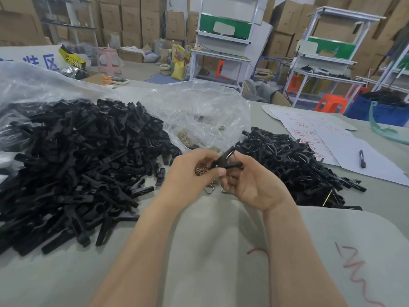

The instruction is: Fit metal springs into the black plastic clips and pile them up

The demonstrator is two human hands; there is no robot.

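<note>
Both hands meet above the grey table [210, 240]. My left hand [190, 176] cups several brass springs [201, 170] and pinches one end of a black plastic clip [225, 161]. My right hand [250, 182] grips the same clip from the right, its halves spread in a V. A big heap of loose black clip halves [73, 165] lies to the left. A smaller pile of clips with springs fitted [287, 160] lies to the right. A clear bag [199, 116] with more springs [184, 136] sits behind my hands. Loose springs [209, 190] lie under them.
White sheets with red writing [332, 138] and a black pen [362, 159] lie at the right. A large clear plastic sheet [33, 85] sits behind the left heap. Beyond the table are orange stools [332, 104], a blue crate [380, 111], white workbenches and stacked cartons.
</note>
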